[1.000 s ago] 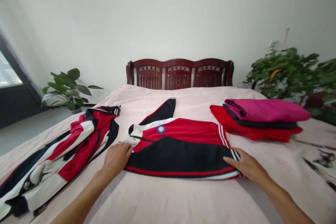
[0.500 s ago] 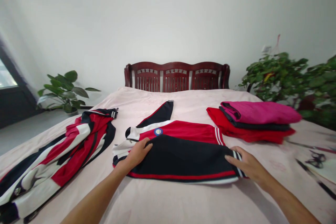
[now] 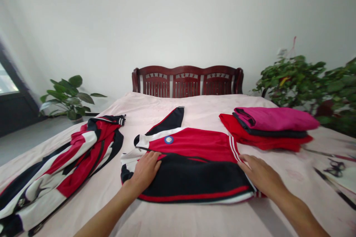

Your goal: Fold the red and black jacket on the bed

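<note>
A red, navy and white track jacket (image 3: 194, 142) lies front up on the bed, its collar to the left. The near navy sleeve (image 3: 200, 176) is folded across its lower half, and the far sleeve (image 3: 169, 120) stretches away from me. My left hand (image 3: 146, 168) rests on the jacket near the shoulder, fingers laid over the cloth. At the sleeve's cuff end, beside the striped hem, my right hand (image 3: 257, 174) has its thumb and fingers on the cuff, which is mostly hidden beneath it.
To the left lies a crumpled jacket (image 3: 75, 155) of like colours. A folded pile with magenta cloth (image 3: 278, 118) on top sits at right, near dark glasses (image 3: 334, 167). A wooden headboard (image 3: 187, 80) and plants (image 3: 68, 94) stand behind the pink bedsheet (image 3: 178, 222).
The near sleeve has come down flatter onto the jacket, showing more of the red front. My right hand now covers the cuff from above; my left hand has flattened slightly.
</note>
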